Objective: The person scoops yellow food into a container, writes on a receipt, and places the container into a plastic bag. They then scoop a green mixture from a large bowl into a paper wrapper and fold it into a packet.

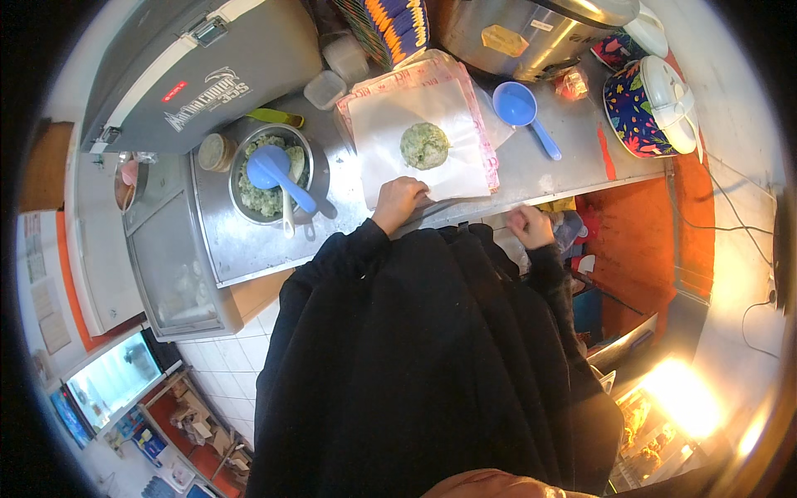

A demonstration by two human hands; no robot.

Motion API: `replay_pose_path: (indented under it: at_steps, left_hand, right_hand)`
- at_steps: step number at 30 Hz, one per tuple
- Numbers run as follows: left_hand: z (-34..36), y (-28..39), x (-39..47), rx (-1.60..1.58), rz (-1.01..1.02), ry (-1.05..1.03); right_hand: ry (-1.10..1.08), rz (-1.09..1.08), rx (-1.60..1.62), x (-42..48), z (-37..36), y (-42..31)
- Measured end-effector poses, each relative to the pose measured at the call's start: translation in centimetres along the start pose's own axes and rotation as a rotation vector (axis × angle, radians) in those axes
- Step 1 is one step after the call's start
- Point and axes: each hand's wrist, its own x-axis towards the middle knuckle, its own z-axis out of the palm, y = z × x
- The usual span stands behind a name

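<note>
A round, flattened mound of greenish rice [424, 146] sits on the white inner face of a wrapping-paper sheet [383, 146], atop a stack of pink-printed papers [485, 134]. My left hand [401, 198] rests with curled fingers at the sheet's near edge; whether it pinches the paper is unclear. Just off the counter's front edge, my right hand [530, 225] is curled, slightly blurred, with nothing visible in it. To the left stands a steel bowl [234, 198] of greenish rice, holding a blue ladle [269, 167] and a pale-handled spoon [288, 218].
A blue dipper [515, 104] lies right of the papers on the metal counter [348, 233]. Behind stand a grey cooler box [249, 56], a large steel pot [461, 37] and plastic containers [325, 90]. A patterned lidded pot [635, 118] stands far right. A lit food display [647, 436] glows behind me.
</note>
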Motion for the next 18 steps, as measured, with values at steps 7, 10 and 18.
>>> replay_pose_path:
  at_steps: [7, 10, 18]
  left_hand:
    - [-0.7, 0.5, -0.4, 0.030, -0.028, 0.061]
    - [-0.6, 0.5, -0.8, -0.015, -0.056, 0.085]
    - [0.4, 0.1, -1.0, -0.025, -0.042, 0.114]
  right_hand:
    - [0.037, -0.403, -0.101, 7.3, 3.2, -7.6]
    - [-0.046, -0.348, -0.245, 8.2, 4.2, -7.1]
    - [-0.288, -0.293, -0.218, 9.9, 3.1, -6.1]
